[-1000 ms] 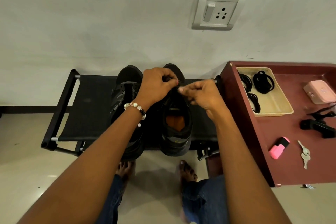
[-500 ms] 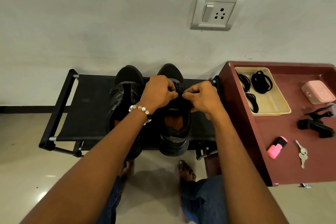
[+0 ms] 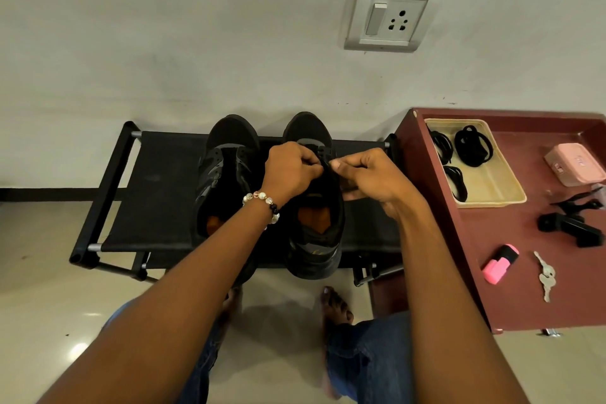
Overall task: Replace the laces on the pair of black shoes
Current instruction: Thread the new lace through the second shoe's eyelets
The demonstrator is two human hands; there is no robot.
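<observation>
We are pinching the lace (image 3: 323, 163) of the right shoe (image 3: 316, 207) at centre frame with left hand (image 3: 290, 170) and right hand (image 3: 369, 179), fingers curled tight; we read no writing.

So both forearms are bare, no sleeves showing anywhere. The left hand (image 3: 288, 170) has a beaded bracelet (image 3: 262, 205) round the wrist, mostly pearly white and clear round beads with a couple of dark ones mixed in. The right hand (image 3: 370, 177) has nothing on it, no rings or watch as far as I can see. Down at the bottom middle of the frame there's blue denim jeans (image 3: 364, 361) on both legs, and the feet (image 3: 337, 305) are bare, toes poking out just above the denim.
</observation>
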